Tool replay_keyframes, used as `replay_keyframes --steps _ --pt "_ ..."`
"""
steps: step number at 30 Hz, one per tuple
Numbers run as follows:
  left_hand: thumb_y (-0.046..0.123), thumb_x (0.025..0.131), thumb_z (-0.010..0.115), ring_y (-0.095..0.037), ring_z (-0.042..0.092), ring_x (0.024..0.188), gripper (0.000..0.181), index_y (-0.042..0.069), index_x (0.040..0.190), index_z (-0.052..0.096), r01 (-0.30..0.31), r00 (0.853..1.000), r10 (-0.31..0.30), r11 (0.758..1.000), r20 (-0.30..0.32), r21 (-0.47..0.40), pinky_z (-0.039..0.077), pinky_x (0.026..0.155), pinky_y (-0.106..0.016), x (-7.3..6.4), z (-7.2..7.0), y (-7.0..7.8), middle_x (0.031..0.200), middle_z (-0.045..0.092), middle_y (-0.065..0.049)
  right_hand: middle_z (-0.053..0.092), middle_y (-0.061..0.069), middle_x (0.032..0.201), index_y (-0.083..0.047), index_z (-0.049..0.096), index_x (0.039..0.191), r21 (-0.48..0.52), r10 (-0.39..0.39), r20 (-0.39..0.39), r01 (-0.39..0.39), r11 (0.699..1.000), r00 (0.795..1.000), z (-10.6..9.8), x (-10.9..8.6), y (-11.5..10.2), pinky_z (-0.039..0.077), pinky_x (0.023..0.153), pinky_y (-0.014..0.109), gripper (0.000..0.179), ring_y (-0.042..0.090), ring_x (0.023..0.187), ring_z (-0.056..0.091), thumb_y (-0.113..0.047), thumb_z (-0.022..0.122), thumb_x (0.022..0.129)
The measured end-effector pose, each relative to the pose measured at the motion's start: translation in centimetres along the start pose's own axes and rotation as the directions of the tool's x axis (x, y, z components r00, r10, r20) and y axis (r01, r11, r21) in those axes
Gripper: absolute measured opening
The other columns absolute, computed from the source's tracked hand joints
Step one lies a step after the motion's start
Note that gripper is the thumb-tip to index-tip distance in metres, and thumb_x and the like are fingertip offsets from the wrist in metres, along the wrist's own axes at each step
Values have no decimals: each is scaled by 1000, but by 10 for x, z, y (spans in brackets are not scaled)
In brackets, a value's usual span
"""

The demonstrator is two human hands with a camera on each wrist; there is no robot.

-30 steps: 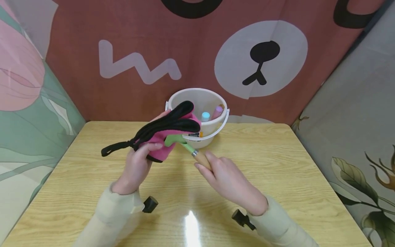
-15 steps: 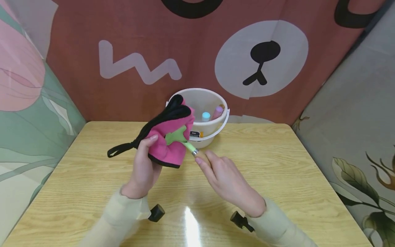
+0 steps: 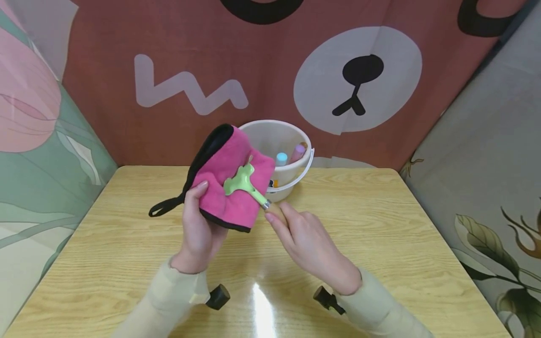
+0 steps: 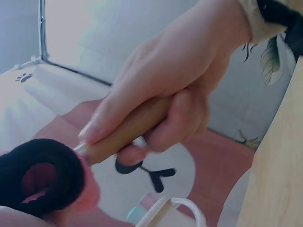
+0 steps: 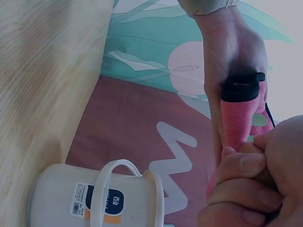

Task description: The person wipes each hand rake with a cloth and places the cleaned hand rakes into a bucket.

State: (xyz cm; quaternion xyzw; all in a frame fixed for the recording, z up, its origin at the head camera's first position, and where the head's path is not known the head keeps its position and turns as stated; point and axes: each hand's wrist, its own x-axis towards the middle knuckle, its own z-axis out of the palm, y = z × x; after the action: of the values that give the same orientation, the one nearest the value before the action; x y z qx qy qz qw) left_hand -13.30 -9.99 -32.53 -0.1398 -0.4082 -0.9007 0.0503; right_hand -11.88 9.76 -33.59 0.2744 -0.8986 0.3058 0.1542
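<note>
My left hand [image 3: 202,234] grips a pink cloth [image 3: 230,206] with black edging and a black hanging loop, its thumb on the near face. My right hand [image 3: 310,239] is wrapped around the wooden handle [image 4: 130,127] of a small garden hand tool [image 3: 243,180]. The tool's light green, pronged-looking head lies against the pink face of the cloth, with a silver collar below it. In the right wrist view, most of the handle is hidden by the curled right fingers [image 5: 246,189]. Both things are held in the air above the table.
Behind the cloth, a white bucket [image 3: 287,176] with its handle hanging down stands near the table's back edge. Inside it are a blue-capped item [image 3: 281,159] and a purple-capped one [image 3: 298,151]. The wooden table [image 3: 359,211] meets printed curtains at the back and sides.
The cloth has turned and opened out, so its pink face and the tool's green head show more. My left hand has moved slightly right and down. My right hand has hardly moved.
</note>
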Motion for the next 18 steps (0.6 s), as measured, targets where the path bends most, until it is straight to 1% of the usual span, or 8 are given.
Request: replay_keyframes --steps 6,13,18 --pt "31 103 26 -24 47 124 41 9 134 43 10 1000 -9 999 23 -42 41 106 -40 -4 3 -6 135 47 -7 30 -11 56 -15 53 87 1 8 -5 -8 1000 1000 1 3 -1 29 42 26 27 2 47 27 -33 53 107" --pt "32 102 28 -22 49 121 44 10 138 41 9 1000 -9 997 6 -74 41 105 -40 -7 6 -10 134 48 -7 29 -11 56 -15 51 85 15 3 -12 -3 1000 1000 1 3 -1 28 41 25 27 2 47 26 -31 54 107" --pt "32 101 27 -21 50 122 46 12 141 39 37 999 -37 997 2 -72 42 104 -40 -10 8 -12 134 49 -7 29 -11 57 -15 49 85 35 -10 -31 11 999 999 0 5 -3 29 42 26 28 3 47 27 -31 54 107"
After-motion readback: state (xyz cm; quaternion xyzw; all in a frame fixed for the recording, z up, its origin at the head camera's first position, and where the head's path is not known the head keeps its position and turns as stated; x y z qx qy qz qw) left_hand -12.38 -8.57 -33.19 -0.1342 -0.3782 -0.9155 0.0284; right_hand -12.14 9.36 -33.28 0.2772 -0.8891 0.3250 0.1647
